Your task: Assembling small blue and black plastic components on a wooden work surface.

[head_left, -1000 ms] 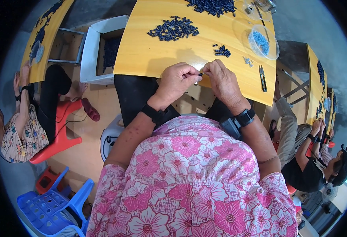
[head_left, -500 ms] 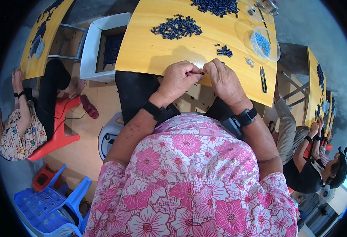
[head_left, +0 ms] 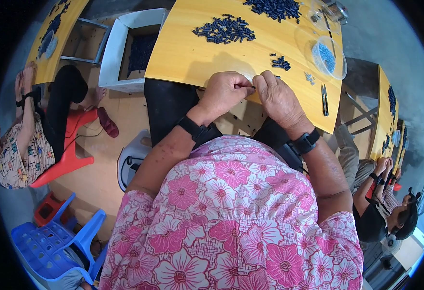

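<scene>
Fingers [head_left: 241, 81] at yellow table's [head_left: 183, 60] near edge: left hand [head_left: 223, 94] pinching, right hand's [head_left: 279, 99] grip hidden. Far pile [head_left: 273, 8] biggest, then left-side pile [head_left: 225, 30], right-side cluster [head_left: 281, 63]; done vs. left, can't tell. One dark piece [head_left: 254, 87] in work, at left fingertips.

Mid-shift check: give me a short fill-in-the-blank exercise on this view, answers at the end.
The dark snips lie to the ____ of the person's right hand.
The small pieces in the clear tub are coloured ____.
The white box stands to the ____ of the yellow table.

Missing words: right; blue; left.
</scene>
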`<action>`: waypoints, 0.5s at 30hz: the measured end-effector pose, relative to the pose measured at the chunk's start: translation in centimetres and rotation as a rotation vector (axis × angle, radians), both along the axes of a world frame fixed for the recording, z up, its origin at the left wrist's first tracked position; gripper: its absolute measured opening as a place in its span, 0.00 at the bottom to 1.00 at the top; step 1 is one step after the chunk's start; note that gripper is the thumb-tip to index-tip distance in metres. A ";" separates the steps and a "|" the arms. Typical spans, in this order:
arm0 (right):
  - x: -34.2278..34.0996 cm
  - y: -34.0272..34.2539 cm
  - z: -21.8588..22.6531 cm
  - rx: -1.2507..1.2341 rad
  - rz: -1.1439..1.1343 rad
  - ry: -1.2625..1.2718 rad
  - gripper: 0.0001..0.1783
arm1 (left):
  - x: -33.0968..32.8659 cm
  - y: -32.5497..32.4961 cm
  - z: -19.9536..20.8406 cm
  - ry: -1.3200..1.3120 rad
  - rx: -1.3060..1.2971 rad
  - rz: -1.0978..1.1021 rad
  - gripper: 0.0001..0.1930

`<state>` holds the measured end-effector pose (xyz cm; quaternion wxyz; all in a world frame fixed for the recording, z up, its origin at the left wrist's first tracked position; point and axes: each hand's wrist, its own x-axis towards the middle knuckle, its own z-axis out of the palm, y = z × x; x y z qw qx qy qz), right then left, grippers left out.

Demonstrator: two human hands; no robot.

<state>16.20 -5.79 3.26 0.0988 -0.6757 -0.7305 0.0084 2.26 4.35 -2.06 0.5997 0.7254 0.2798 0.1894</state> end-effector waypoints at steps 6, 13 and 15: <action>1.0 0.2 -1.0 -0.058 -0.042 0.132 0.11 | 0.0 0.1 -0.4 -0.012 -0.063 -0.015 0.05; 1.0 0.1 -1.2 0.062 -0.076 0.447 0.13 | -0.3 0.1 -0.2 -0.018 0.005 -0.026 0.06; 0.9 0.1 -1.4 0.086 -0.056 0.404 0.12 | -0.2 0.1 -0.4 -0.020 -0.008 -0.019 0.07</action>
